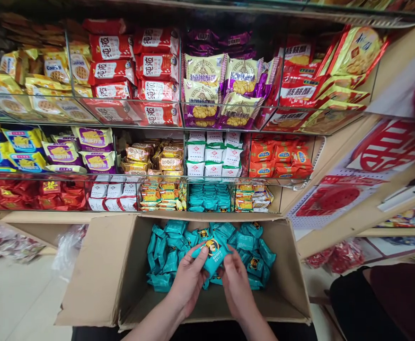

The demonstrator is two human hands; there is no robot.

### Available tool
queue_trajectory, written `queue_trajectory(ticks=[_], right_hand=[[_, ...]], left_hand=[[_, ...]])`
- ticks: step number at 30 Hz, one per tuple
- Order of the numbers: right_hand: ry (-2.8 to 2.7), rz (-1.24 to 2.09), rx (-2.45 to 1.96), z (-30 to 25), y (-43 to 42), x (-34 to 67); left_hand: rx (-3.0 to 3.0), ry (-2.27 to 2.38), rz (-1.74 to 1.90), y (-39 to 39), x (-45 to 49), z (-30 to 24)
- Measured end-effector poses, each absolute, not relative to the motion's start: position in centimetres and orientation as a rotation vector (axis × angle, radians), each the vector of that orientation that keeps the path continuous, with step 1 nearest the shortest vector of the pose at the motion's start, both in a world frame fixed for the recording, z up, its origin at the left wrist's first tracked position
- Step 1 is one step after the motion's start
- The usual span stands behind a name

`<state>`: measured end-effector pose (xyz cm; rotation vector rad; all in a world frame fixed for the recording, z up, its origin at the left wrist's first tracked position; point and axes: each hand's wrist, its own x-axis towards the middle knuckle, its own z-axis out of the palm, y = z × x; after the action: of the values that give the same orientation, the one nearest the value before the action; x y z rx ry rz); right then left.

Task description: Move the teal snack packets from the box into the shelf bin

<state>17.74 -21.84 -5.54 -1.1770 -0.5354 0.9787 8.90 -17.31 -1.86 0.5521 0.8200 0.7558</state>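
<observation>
The left hand [189, 282] and the right hand [236, 284] meet over the middle of an open cardboard box [97, 270], and both are closed on one teal packet [213, 254]. The left thumb lies on the packet's upper left face; the right fingers curl against its lower right edge. The packet is a small, flat, glossy foil pillow with a round dark-and-yellow emblem, held tilted just above the heap. The heap of teal packets [168, 246] lies loose and crumpled against the far wall of the box, the packets overlapping at mixed angles. The box is plain brown corrugated board, matte, with its flaps folded outward. The box stands on a pale smooth floor [15, 293]. Behind the box rises a shelf unit with clear glossy dividers. Its lowest tier has a compartment of matching teal stock [209, 196], directly beyond the box's far wall. Above that sit square white packets [212, 154], with orange packets [280, 156] to their right. The top tier carries red bags [155, 66] and purple-and-cream bags [221, 85], all shiny film.
</observation>
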Motion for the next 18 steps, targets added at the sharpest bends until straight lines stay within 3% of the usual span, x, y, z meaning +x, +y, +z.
queue_trajectory(ticks=[9, 18], right_hand=[[-0.971, 1.123, -1.271, -4.7, -22.3, 18.9], [-0.807, 1.192, -1.190, -4.3, -21.9, 18.9]], left_hand=[[1.189, 0.911, 0.699, -14.7, 7.4, -2.3], [0.920, 0.912, 0.694, -14.5, 8.0, -2.2]])
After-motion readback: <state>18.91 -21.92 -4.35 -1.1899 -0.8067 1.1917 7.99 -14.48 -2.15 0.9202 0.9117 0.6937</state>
